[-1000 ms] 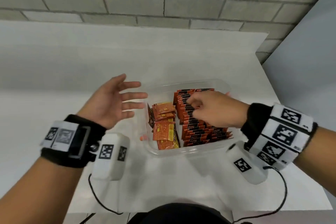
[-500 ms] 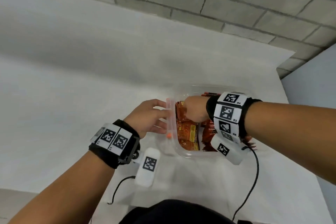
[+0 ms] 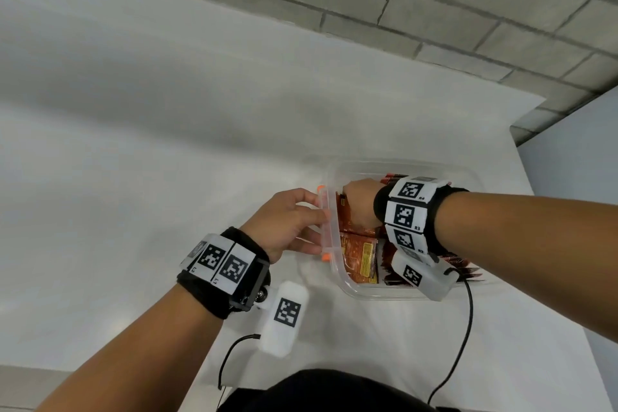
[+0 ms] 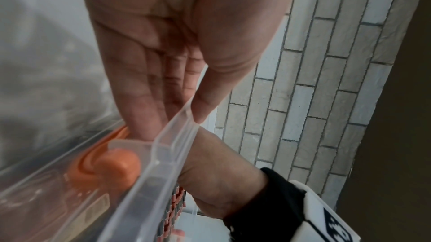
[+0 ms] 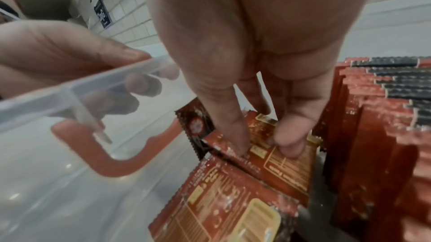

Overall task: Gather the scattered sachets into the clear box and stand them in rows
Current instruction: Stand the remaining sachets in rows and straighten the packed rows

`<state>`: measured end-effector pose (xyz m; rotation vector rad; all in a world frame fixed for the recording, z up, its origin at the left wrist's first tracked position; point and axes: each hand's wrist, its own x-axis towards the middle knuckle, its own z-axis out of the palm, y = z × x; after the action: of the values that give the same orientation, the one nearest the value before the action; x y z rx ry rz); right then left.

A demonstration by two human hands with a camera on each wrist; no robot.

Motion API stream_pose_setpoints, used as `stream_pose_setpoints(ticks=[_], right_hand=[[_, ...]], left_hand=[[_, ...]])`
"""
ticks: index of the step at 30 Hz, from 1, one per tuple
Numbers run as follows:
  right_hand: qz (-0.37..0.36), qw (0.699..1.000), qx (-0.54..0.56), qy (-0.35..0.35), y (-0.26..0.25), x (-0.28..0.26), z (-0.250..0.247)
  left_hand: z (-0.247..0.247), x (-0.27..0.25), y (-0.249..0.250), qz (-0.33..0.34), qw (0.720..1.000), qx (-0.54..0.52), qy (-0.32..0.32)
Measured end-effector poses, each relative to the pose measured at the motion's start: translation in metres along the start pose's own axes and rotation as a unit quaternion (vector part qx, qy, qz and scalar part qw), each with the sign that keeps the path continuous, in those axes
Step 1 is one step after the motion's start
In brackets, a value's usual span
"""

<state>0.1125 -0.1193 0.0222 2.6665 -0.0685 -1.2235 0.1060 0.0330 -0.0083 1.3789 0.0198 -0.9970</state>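
In the head view, the clear box (image 3: 354, 288) sits on the white table (image 3: 167, 160) at the near right. The left hand (image 3: 284, 224) grips the box's left rim beside the orange latch (image 3: 325, 257). The right hand (image 3: 359, 202) reaches down inside among the sachets (image 3: 359, 256).

The left wrist view shows thumb and fingers (image 4: 140, 109) pinching the transparent rim (image 4: 172, 135).

In the right wrist view, the fingertips (image 5: 289, 142) press and pinch a loose, flat-lying sachet (image 5: 275, 170); a standing row (image 5: 385, 117) fills the right side.
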Motion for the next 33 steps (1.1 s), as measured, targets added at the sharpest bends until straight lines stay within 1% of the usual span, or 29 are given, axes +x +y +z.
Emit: stream_pose_setpoints(ticks=[1,3,8,13,19,24,26,30,33], right_hand=[[-0.01,1.0,-0.004,-0.004,0.0,-0.001,0.001],[-0.007,0.999,-0.023,-0.025,-0.003,-0.002,0.004],[0.012,1.0,-0.021,-0.015,-0.005,-0.001,0.015],[-0.001,0.999,0.031,-0.019,-0.006,-0.001,0.014],[-0.027,0.999,-0.026,-0.022,0.0,-0.002,0.008],[-0.078,0.996,0.031,-0.016,0.003,0.003,0.011],[-0.093,0.995,0.035,-0.008,0.004,0.001,0.012],[-0.111,0.992,0.064,0.024,0.012,-0.011,0.003],[-0.117,0.984,0.126,0.051,0.025,-0.029,-0.008]], left_hand=[[0.0,0.0,0.0,0.0,1.0,-0.001,-0.001],[0.0,0.0,0.0,0.0,1.0,-0.003,-0.003],[0.0,0.001,0.0,-0.001,1.0,-0.008,-0.001],[0.0,0.0,0.001,0.0,1.0,-0.007,0.001],[0.0,0.002,0.002,0.001,1.0,-0.003,0.009],[0.0,0.002,0.001,-0.003,1.0,-0.005,0.011],[0.0,0.002,0.0,-0.003,1.0,-0.003,0.012],[0.001,0.001,0.0,-0.003,1.0,-0.001,0.021],[0.002,-0.001,0.0,0.004,0.999,0.015,0.039]])
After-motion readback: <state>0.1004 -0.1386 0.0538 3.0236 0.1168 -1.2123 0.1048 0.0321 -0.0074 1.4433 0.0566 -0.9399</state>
